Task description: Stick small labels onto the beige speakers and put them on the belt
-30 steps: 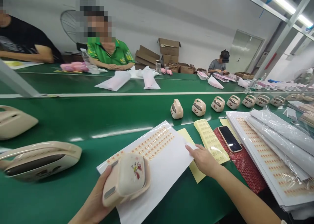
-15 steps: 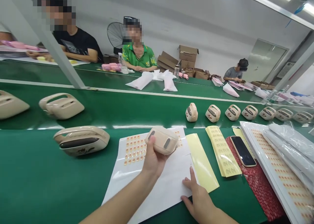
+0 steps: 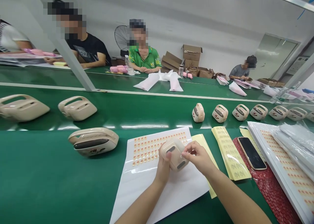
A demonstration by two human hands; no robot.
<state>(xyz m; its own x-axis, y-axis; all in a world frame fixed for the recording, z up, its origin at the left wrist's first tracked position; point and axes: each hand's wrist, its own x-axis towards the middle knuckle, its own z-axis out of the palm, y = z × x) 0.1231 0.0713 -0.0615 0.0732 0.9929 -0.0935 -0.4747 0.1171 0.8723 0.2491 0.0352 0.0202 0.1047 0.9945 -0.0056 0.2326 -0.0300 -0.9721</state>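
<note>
My left hand (image 3: 163, 167) is closed round a small beige device (image 3: 174, 159), its base turned up and showing two dark oblong pads. At the device's right edge, the thumb and fingers of my right hand (image 3: 199, 157) are pinched together; whatever they hold is too small to make out. Beneath both hands lies a white sheet (image 3: 133, 188) with rows of small orange stickers along its far part. A yellow sheet (image 3: 202, 142) is partly under the white one, near my right hand. Left of the sheet rests another beige device (image 3: 94, 142) with a handle and a dark window.
Several similar devices (image 3: 220, 113) line the raised green strip behind. To the right are folded yellow label sheets (image 3: 230, 155), a phone (image 3: 252, 153) on red bubble wrap (image 3: 272, 188), and stacked sticker sheets (image 3: 282, 158). A slanted metal post (image 3: 73, 62) rises at left; several people sit opposite.
My right hand has come up from the sheet to the device, its fingers now pinched. My left hand has turned and lowered the device slightly. The view has shifted a little left.
</note>
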